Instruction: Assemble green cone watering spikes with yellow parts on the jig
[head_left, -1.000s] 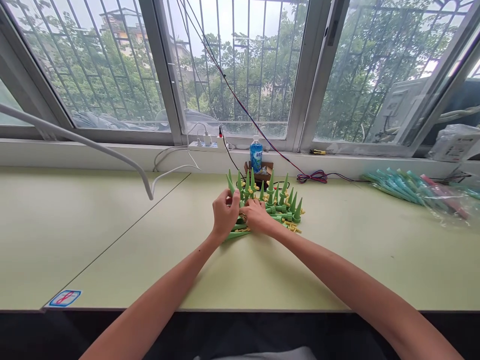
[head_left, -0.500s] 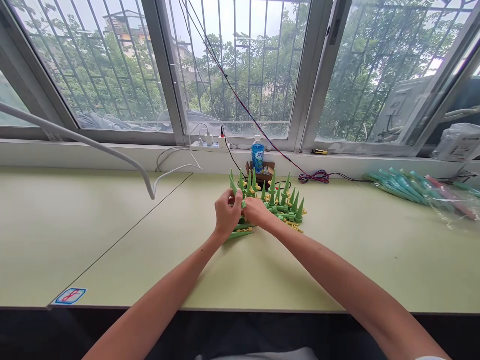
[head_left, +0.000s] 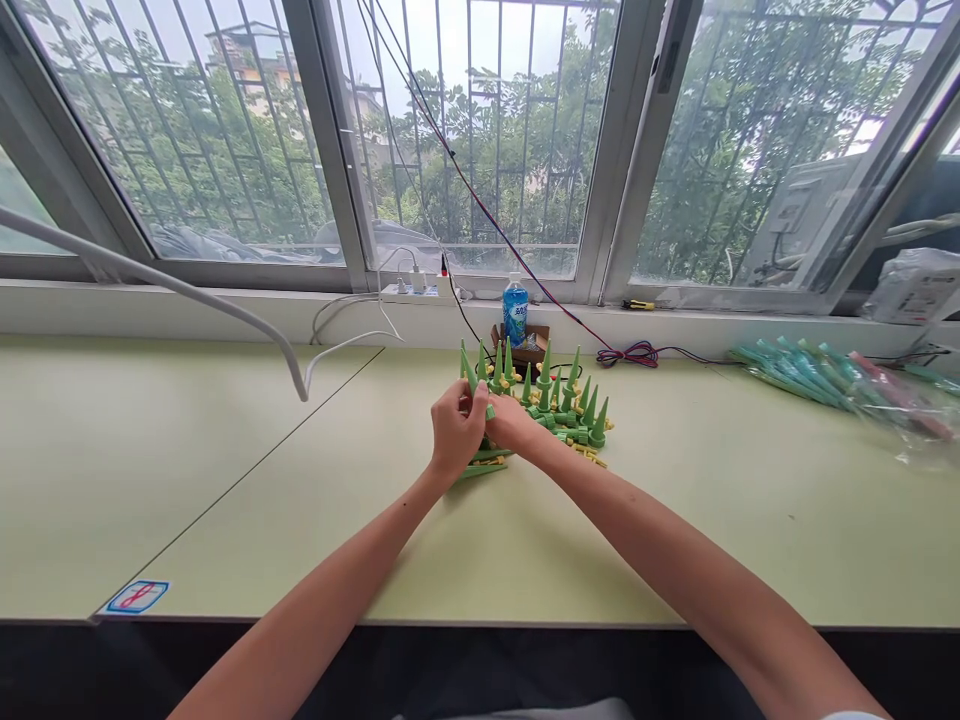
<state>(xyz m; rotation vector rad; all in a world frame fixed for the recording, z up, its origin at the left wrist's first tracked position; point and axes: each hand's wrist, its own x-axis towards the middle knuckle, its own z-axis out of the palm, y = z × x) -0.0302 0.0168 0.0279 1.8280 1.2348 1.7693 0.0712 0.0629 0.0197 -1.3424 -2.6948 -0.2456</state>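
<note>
My left hand (head_left: pixel 456 428) is closed around a green plastic watering spike (head_left: pixel 469 372), whose pointed end sticks up above the fingers. Close against it, my right hand (head_left: pixel 510 422) has its fingers curled at the spike's wider lower end; what they grip is hidden behind the hand. Around both hands are more green watering spikes (head_left: pixel 598 425), several upright on their caps and others lying down. Small yellow valve pieces (head_left: pixel 589 455) lie among them and are fitted to some. A loose spike (head_left: pixel 484 469) rests flat below my left hand.
Behind the spikes stand a blue liquid bottle (head_left: pixel 515 312) and a brown box (head_left: pixel 536 342). A coiled cable (head_left: pixel 630 353) lies to their right. Bagged coloured spikes (head_left: pixel 806 375) are at the far right. A power strip (head_left: pixel 411 291) sits by the window, and a white cable (head_left: pixel 225 305) hangs at left.
Almost nothing differs. Both hands stay together at the same spot with the spike, with only a very slight shift of the fingers and view.
</note>
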